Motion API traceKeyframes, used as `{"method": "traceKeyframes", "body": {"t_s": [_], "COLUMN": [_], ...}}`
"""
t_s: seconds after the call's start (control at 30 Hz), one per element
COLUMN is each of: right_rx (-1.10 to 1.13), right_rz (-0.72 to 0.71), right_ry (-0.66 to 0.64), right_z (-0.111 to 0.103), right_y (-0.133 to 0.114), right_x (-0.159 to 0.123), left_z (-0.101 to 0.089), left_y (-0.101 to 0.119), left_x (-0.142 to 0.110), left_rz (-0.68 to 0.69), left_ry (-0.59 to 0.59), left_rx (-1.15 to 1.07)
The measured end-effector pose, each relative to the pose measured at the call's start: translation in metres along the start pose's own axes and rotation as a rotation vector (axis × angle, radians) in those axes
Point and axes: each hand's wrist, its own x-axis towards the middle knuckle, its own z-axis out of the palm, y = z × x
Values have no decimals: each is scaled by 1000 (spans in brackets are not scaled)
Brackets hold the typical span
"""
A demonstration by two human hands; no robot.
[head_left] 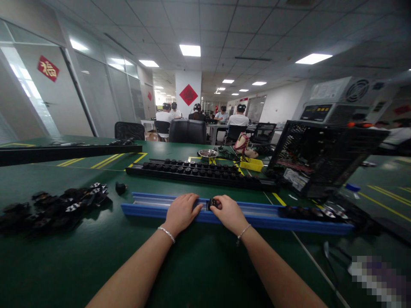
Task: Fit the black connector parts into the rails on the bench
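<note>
A long blue channel (138, 209) lies across the green table in front of me. My left hand (182, 210) bends over its middle, fingers toward the far wall and thumb on the near side, gripping the channel. Just to the right, my right hand (228, 210) pinches a small black part (211, 204) at the channel; its exact kind does not show. Several similar black parts (302, 212) sit in the channel's right end, some with shiny metal pieces. The channel's left end shows its pale inner floor.
Loose black parts (54, 209) lie heaped at left, with one single part (121, 188) nearby. Behind the channel stand black rails (192, 173) filled with round parts, a metal bowl (208, 154) and a yellow tray (252, 164). An open computer case (321, 158) stands at right.
</note>
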Motion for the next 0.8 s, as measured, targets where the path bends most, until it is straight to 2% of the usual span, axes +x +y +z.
{"method": "traceKeyframes", "body": {"t_s": [0.2,0.4,0.8], "right_rx": [40,190,247], "right_rz": [-5,-28,-85], "right_ry": [3,-28,-83], "right_z": [1,8,10], "right_y": [-2,-5,-9], "right_x": [-1,-2,-5], "left_z": [0,1,-4], "left_y": [0,-2,1], "left_x": [0,0,1], "left_rz": [-18,-35,-37], "left_ry": [-2,-5,-44], "left_rx": [-10,-25,-53]}}
